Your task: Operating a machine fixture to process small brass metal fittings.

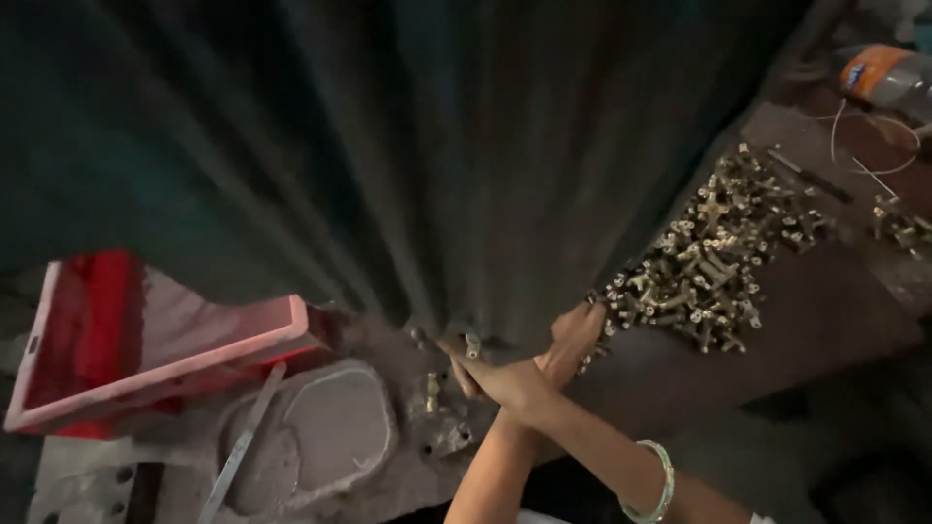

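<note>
The two forearms cross near the middle of the scene; the right hand [500,378], whose wrist wears a pale green bangle [658,482], reaches leftward with fingers partly curled, a small brass fitting [473,345] standing just at its fingertips; whether the fingers actually pinch it I cannot tell; the left hand [575,335] reaches to the right, its fingers closed loosely at the near-left edge of a heap of brass fittings [709,257], though what it grips, if anything, is hidden by its own knuckles; the heap spreads away to the far right across a dusty brown work surface [825,320]; another single fitting [432,391] stands upright just left of the right hand, apart from it; a dark teal curtain [388,146] hangs over the far half of the view; a red plastic tray [165,364] sits tilted at the left, with a flat metal bar [243,442] lying near it; a plastic bottle with an orange label [883,76] lies at the far right corner beside a thin white cord [854,146].
</note>
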